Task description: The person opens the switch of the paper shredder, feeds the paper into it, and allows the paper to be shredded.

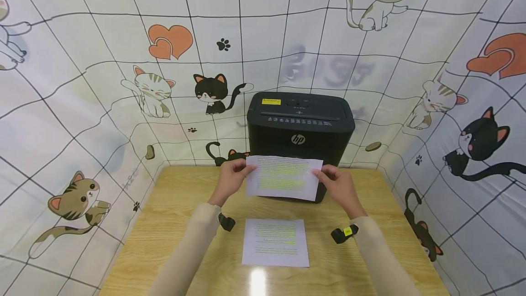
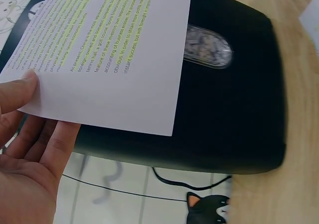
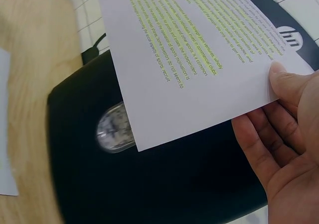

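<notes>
A printed sheet of paper (image 1: 283, 178) with yellow highlighted lines is held up in front of a black HP paper shredder (image 1: 302, 127). My left hand (image 1: 231, 178) pinches its left edge between thumb and fingers. At the opposite edge my right hand (image 1: 338, 185) pinches it the same way. In the left wrist view the thumb of the left hand (image 2: 35, 149) lies on the printed side of the sheet (image 2: 114, 99), fingers behind. The right wrist view shows the right hand (image 3: 284, 139) gripping likewise. The shredder's slot on top is above the sheet.
Another highlighted sheet (image 1: 275, 243) lies flat on the wooden table (image 1: 185, 227), nearer to me. A clear window (image 2: 208, 47) on the shredder's front shows paper shreds inside. Cloth walls (image 1: 164, 90) with cat drawings enclose the table at the back and sides.
</notes>
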A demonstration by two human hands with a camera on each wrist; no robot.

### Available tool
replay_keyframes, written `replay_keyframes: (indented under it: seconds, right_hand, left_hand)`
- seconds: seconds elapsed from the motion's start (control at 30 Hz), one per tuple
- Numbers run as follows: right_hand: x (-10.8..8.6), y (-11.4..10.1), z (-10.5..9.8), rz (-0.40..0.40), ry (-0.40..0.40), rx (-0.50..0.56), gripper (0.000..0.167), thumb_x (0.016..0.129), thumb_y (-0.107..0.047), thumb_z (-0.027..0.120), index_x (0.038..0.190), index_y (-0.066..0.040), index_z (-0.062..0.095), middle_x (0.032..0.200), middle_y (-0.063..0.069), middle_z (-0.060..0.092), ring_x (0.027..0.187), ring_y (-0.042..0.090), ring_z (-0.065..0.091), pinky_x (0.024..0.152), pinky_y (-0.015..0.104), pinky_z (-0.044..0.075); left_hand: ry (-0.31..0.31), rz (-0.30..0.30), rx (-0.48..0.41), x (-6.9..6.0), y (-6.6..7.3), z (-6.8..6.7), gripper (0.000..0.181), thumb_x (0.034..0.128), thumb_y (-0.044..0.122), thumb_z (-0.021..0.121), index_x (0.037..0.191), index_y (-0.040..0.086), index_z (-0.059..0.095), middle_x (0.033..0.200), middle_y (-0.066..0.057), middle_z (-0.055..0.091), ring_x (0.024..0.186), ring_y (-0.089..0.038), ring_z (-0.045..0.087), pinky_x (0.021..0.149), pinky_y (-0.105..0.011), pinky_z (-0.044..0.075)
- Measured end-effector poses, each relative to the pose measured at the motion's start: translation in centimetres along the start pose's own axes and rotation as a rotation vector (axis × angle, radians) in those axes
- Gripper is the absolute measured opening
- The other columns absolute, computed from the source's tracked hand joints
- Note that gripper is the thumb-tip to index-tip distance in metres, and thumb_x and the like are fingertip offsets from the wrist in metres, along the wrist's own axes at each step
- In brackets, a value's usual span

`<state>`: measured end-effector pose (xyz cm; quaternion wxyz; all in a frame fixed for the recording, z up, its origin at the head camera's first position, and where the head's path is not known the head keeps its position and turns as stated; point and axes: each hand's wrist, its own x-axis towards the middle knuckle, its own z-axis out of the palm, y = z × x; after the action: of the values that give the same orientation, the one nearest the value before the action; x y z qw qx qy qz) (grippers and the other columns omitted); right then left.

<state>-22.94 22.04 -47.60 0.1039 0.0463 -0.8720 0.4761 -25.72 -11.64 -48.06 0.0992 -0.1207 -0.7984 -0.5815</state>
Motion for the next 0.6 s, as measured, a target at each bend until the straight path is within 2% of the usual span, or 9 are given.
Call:
replay_keyframes:
  seconds: [0.17,0.37,0.6]
  right_hand:
    - [0.5,-0.9,-0.9,-0.047,0.028,-0.014,0.030,0.096,-0.043,0.071,0.100,-0.014,0.076,0.085,0.004,0.065,0.079,0.020,0.053,0.065,0.026,0.042]
    - [0.8,-2.2,-1.9,-0.036,0.043,-0.013,0.031,0.097,-0.043,0.071,0.103,-0.013,0.076,0.086,0.005,0.065,0.081,0.022,0.053,0.064,0.027,0.041]
    - [1.6,-3.4,-3.1,-0.080,0.063,-0.005,0.034,0.096,-0.046,0.071,0.102,-0.014,0.076,0.087,0.006,0.067,0.079,0.022,0.053,0.061,0.027,0.040]
  left_hand:
    - [0.015,0.030,-0.009,1.0,1.4,-0.2,0.016,0.0920,0.027,0.079,0.089,0.011,0.080,0.086,-0.007,0.077,0.070,-0.013,0.059,0.064,-0.023,0.048]
    - [0.018,0.068,0.034,1.8,2.8,-0.5,0.021,0.0921,0.030,0.078,0.083,0.012,0.077,0.077,-0.005,0.071,0.067,-0.013,0.051,0.061,-0.024,0.041]
    - [0.018,0.104,0.026,2.8,4.3,-0.8,0.020,0.0934,0.029,0.077,0.082,0.013,0.076,0.076,-0.006,0.071,0.063,-0.015,0.055,0.057,-0.025,0.044]
